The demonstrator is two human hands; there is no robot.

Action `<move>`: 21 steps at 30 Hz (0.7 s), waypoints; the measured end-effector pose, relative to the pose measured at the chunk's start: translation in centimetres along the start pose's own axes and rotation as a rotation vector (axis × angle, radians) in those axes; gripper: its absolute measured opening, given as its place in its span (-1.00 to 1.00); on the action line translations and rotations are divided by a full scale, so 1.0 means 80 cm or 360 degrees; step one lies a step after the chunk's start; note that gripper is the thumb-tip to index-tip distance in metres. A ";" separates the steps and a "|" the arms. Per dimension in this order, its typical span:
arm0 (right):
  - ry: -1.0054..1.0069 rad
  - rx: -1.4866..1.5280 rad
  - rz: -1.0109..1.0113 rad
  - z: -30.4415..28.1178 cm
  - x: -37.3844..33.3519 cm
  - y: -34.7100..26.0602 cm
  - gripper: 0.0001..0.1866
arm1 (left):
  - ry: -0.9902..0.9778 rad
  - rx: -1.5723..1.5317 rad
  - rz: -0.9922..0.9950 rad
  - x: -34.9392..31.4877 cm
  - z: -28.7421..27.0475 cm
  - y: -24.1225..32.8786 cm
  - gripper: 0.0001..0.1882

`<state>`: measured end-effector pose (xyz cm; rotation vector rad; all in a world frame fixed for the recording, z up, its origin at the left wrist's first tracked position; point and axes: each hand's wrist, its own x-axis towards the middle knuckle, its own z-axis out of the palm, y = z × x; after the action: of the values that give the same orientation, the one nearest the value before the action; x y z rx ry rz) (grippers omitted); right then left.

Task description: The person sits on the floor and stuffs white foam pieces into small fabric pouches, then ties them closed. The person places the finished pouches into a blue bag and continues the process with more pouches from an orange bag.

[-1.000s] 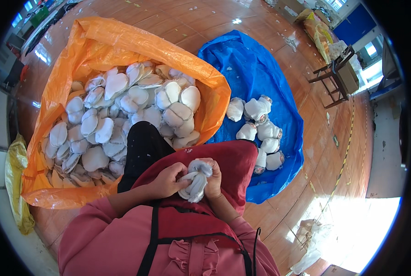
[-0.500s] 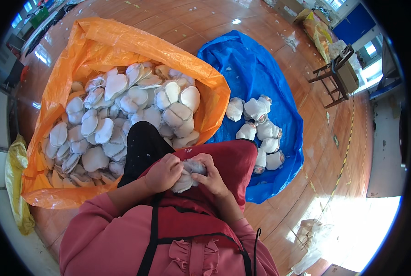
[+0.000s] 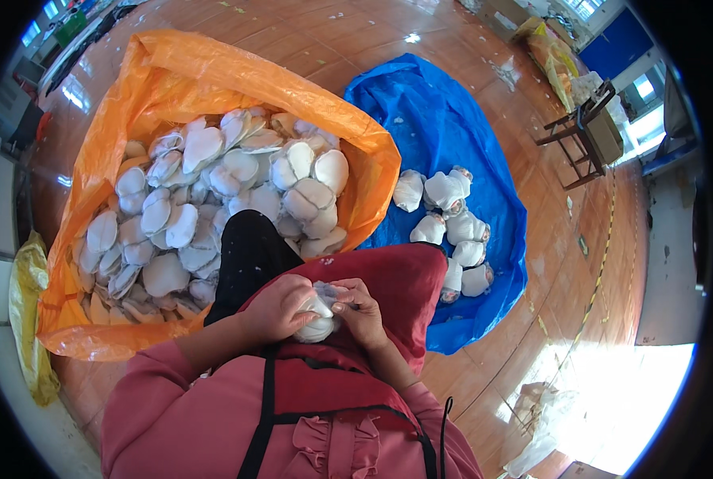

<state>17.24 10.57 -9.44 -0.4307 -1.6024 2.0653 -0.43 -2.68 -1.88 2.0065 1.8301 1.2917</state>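
Over my lap, my left hand (image 3: 278, 311) grips the left side of a white rounded bundle of soft pads (image 3: 315, 329). My right hand (image 3: 361, 314) pinches greyish, see-through stuff at the bundle's upper right; whether it is film or fabric I cannot tell. Both hands are closed, and they partly hide the bundle. Beyond my left knee, many loose white and cream cup-shaped pads (image 3: 165, 275) fill an orange sack (image 3: 213, 68). To the right, several similar white bundles (image 3: 446, 189) lie on a blue plastic sack (image 3: 420, 92).
My red apron (image 3: 396, 279) lies across my thighs, between the two sacks. A wooden chair (image 3: 584, 132) stands at the far right on the reddish tiled floor (image 3: 548, 239). Crumpled yellow sacks lie at the left edge (image 3: 29, 319) and far right (image 3: 552, 60).
My right hand has shifted from the bundle's right side to pinch the see-through stuff at its upper right. The bundle has turned slightly in my left hand and shows a smoother, rounder side.
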 end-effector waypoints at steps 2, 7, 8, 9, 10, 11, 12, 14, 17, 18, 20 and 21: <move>-0.0006 -0.0076 -0.0059 0.004 0.002 -0.008 -0.82 | -0.0098 0.0043 -0.0226 0.006 -0.017 0.008 -0.67; -0.0120 -0.0208 -0.0192 0.007 0.003 -0.007 -0.80 | -0.0722 0.0332 -0.0390 0.012 -0.037 0.009 -0.61; -0.0138 -0.0223 -0.0198 0.007 0.002 -0.006 -0.80 | -0.0754 0.0293 -0.0395 0.004 -0.029 0.000 -0.60; -0.0156 -0.0238 -0.0204 0.006 0.000 -0.005 -0.79 | -0.0786 0.0253 -0.0400 -0.002 -0.024 -0.007 -0.59; -0.0173 -0.0252 -0.0210 0.007 0.000 -0.006 -0.79 | -0.0795 0.0169 -0.0412 -0.004 -0.024 -0.009 -0.59; -0.0160 -0.0244 -0.0219 0.008 0.000 -0.007 -0.80 | -0.0803 0.0085 -0.0422 -0.006 -0.024 -0.010 -0.59; -0.0146 -0.0236 -0.0229 0.010 0.000 -0.008 -0.80 | -0.0811 0.0001 -0.0432 -0.007 -0.024 -0.012 -0.58; -0.0098 -0.0230 -0.0230 0.015 -0.001 -0.013 -0.82 | -0.0893 -0.0049 -0.0400 -0.007 -0.027 -0.016 -0.57; -0.0011 -0.0259 -0.0212 0.021 -0.003 -0.015 -0.86 | -0.0920 -0.0195 -0.0268 -0.012 -0.029 -0.022 -0.56; 0.0013 -0.0283 -0.0211 0.022 -0.004 -0.013 -0.87 | -0.0912 -0.0255 -0.0210 -0.014 -0.028 -0.024 -0.57; 0.0045 -0.0316 -0.0187 0.022 -0.008 -0.009 -0.88 | -0.0926 -0.0298 -0.0160 -0.019 -0.026 -0.024 -0.58; 0.0052 -0.0325 -0.0165 0.021 -0.009 -0.006 -0.88 | -0.0932 -0.0319 -0.0135 -0.022 -0.024 -0.024 -0.59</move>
<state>17.03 8.91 -8.54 -0.4396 -1.7845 1.8178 -2.95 -4.52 -2.69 1.9030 1.4280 0.7170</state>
